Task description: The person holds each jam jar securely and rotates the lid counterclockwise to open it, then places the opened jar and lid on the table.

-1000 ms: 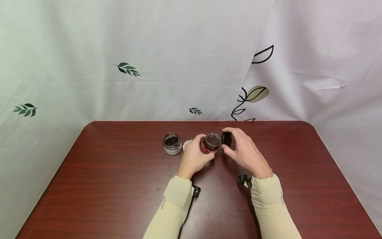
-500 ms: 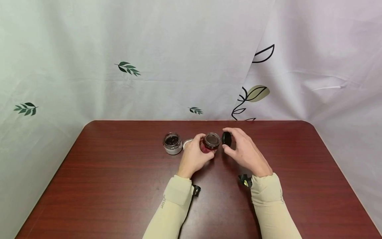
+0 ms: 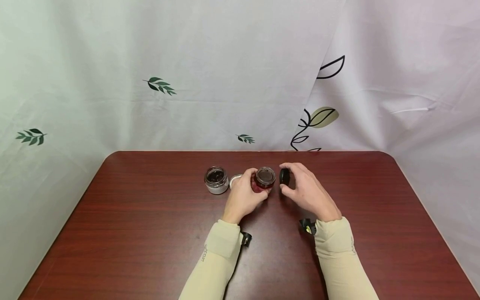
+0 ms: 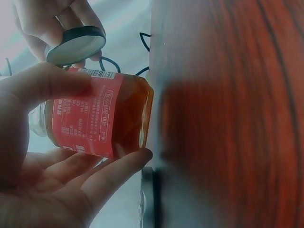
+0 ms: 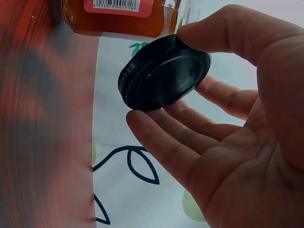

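My left hand (image 3: pixel 243 196) grips a glass jar (image 3: pixel 264 181) with a red label and amber-brown contents. The jar's mouth is uncovered, and in the left wrist view its base is close over the tabletop. To its right, my right hand (image 3: pixel 309 191) pinches a black jar lid (image 3: pixel 284 176) on edge between thumb and fingertips. A small gap separates lid and jar in the head view. The lid's pale inside (image 4: pixel 78 47) shows in the left wrist view; its glossy black top (image 5: pixel 164 78) faces the right wrist camera.
Left of the hands stands a second open glass jar (image 3: pixel 216 180) with dark contents. A white lid (image 3: pixel 234 180) lies beside it, partly hidden by my left hand. The dark red wooden table (image 3: pixel 150 233) ends at a pale leaf-print curtain (image 3: pixel 210 91).
The red-label jar has shifted slightly left in my left hand. My right hand and the black lid have dropped a little, and the gap between lid and jar is wider.
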The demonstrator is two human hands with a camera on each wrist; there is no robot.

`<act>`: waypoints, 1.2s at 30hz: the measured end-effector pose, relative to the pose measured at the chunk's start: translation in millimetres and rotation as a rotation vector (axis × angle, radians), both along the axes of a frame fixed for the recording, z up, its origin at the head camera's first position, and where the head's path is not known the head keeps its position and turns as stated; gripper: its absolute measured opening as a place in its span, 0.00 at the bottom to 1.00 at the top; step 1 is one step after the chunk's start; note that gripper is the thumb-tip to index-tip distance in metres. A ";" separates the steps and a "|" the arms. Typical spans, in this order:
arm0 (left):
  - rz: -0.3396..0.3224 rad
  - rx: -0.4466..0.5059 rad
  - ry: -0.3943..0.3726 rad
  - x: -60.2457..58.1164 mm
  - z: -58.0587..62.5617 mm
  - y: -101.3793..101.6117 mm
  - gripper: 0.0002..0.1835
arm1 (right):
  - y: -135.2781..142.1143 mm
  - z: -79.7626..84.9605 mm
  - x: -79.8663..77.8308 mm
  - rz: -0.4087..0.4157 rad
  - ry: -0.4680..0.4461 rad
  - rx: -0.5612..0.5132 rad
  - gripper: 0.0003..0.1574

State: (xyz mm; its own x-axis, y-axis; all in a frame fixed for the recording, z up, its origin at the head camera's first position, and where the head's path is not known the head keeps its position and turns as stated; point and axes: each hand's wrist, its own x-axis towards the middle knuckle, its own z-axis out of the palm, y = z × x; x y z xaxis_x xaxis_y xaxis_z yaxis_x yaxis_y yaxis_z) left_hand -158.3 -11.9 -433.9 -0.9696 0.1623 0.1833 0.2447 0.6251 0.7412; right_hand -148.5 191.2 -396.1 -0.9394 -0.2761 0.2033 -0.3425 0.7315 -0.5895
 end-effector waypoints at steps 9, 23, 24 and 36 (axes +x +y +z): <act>-0.013 0.011 -0.009 -0.9 -1.7 -0.9 0.30 | 0.2 -1.7 -0.6 -0.001 -0.042 0.009 0.32; -0.018 0.020 -0.034 -1.1 -1.6 -0.5 0.30 | 1.2 -4.5 -1.6 0.002 -0.069 0.001 0.31; -0.017 0.019 -0.037 -1.0 -1.7 -0.7 0.30 | 1.2 -4.7 -1.6 0.002 -0.070 0.000 0.31; -0.033 0.028 -0.065 -0.6 -0.2 -1.9 0.32 | -0.5 -6.7 -2.2 0.008 -0.093 -0.016 0.33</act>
State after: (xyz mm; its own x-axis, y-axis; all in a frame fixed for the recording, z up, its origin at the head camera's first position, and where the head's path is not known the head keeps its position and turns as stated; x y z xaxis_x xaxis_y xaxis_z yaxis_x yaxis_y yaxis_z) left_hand -158.9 -13.8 -434.1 -0.9738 0.1902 0.1246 0.2154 0.5963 0.7733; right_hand -150.7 190.7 -402.8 -0.9523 -0.2809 0.1193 -0.2912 0.7195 -0.6305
